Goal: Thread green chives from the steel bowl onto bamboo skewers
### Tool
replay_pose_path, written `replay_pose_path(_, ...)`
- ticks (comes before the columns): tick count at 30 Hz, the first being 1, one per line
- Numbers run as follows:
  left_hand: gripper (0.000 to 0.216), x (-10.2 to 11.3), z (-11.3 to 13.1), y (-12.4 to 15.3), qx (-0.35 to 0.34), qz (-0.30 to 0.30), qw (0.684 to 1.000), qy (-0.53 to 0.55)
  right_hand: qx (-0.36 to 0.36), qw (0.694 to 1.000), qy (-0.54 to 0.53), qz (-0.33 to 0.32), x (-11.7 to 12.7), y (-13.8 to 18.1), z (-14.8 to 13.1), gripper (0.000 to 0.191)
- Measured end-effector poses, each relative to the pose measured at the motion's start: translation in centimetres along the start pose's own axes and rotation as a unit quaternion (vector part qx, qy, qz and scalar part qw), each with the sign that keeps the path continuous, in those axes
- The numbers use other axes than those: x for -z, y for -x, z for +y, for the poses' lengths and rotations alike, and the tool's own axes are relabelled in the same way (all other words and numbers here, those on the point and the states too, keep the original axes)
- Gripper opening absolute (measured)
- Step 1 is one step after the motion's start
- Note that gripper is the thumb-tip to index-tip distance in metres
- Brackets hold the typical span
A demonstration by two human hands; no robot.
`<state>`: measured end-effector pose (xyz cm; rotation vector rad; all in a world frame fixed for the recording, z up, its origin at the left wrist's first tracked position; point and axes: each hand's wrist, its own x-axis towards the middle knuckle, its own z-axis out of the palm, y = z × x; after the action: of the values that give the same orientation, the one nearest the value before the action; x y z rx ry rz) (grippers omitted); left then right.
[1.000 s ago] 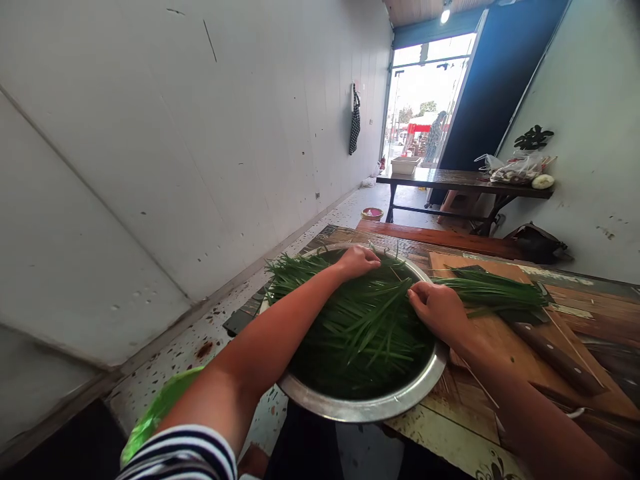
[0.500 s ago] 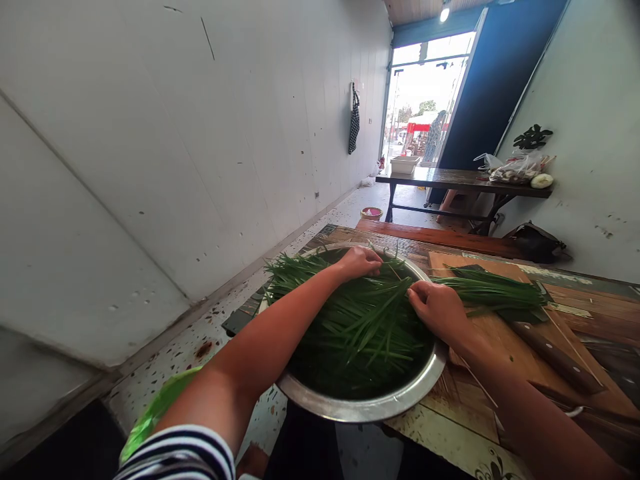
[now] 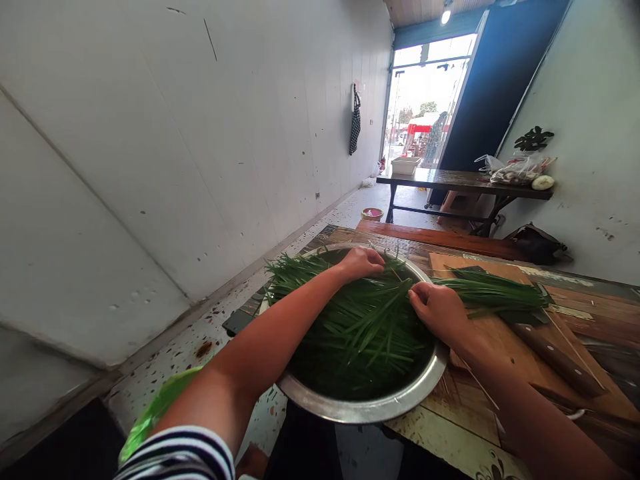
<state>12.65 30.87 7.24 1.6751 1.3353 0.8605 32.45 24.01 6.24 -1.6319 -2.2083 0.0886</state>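
A wide metal basin (image 3: 367,413) holds many long green garlic chives (image 3: 367,327), lying in dark water. My left hand (image 3: 363,263) reaches across to the basin's far side, its fingers closed in a pinch; what they grip is too thin to make out. At the right rim, my right hand (image 3: 439,308) pinches the gathered ends of some chives between thumb and forefinger. These leaves fan down and left over the rest. A thin pale strand shows between both hands. Behind my right hand, a bunch of chives (image 3: 500,292) lies on a wooden cutting board (image 3: 493,333).
A knife (image 3: 555,357) lies on the board, its blade partly under the bunch. Thin sticks (image 3: 453,387) lie on the wooden table (image 3: 465,417). At lower left is a green plastic bag (image 3: 160,407). Beyond stand a bench (image 3: 440,240) and a dark table (image 3: 450,179) bearing a white tub (image 3: 405,166).
Both hands stay almost in place, still pinching over the basin. The view has shifted very slightly.
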Motion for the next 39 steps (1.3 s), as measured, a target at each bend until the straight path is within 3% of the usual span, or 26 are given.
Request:
replay_pose_path(9, 0.021, 0.4, -0.9, -0.6, -0.017, 0.044, 0.998, -0.042, 0.008, 1.0, -0.012, 0.02, 0.0, 0.1, 0.0, 0.028)
replay_pose_path(22, 0.026, 0.3, -0.7, -0.6, 0.008, 0.025, 1.0, -0.009, 0.01, 1.0, -0.017, 0.02, 0.0, 0.1, 0.1, 0.027)
replay_pose_path(33, 0.024, 0.1, -1.4, -1.1, -0.022, 0.037, 0.999, -0.025, 0.013, 0.999, -0.019, 0.029, -0.1, 0.1, 0.2, 0.028)
replay_pose_path(39, 0.022, 0.0, -0.8, -0.7, 0.008, 0.03, 0.999, 0.012, 0.01, 0.999, -0.009, 0.029, 0.0, 0.1, 0.1, 0.027)
